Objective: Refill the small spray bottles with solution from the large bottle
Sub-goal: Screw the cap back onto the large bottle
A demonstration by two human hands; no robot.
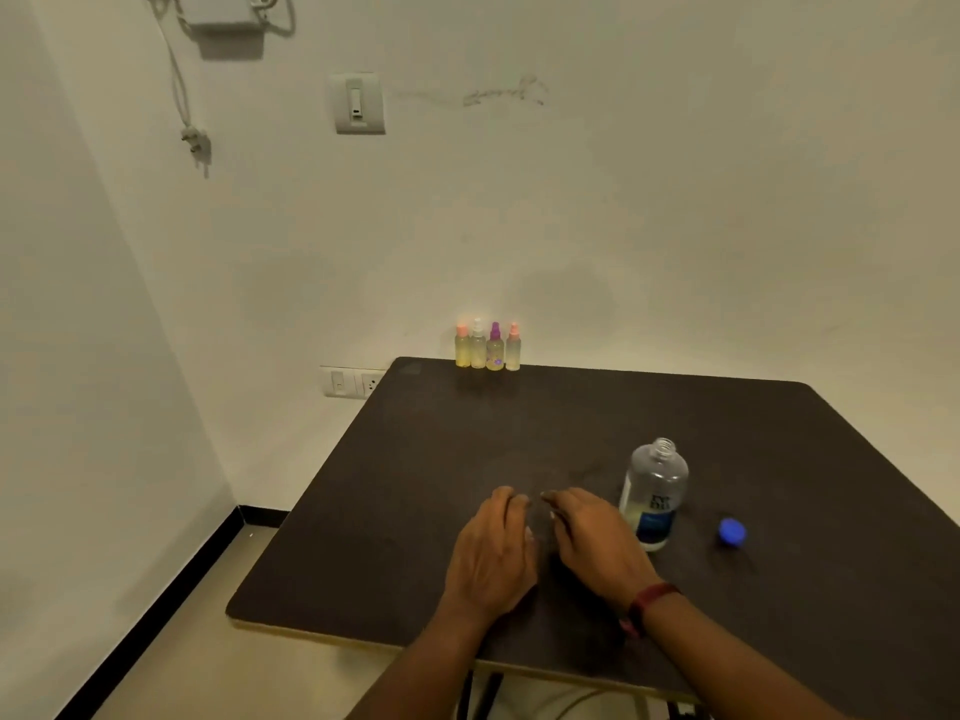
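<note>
On the dark brown wooden table (410,517), the left hand (493,548) and right hand (592,543) sat close together near the front edge, fingers curled inward. Whether they gripped anything could not be told. Just right of them stood the large clear uncapped plastic bottle (655,491), its round blue cap (732,532) lying further right. 4 small yellowish spray bottles (487,348) lined the far edge against the wall.
</note>
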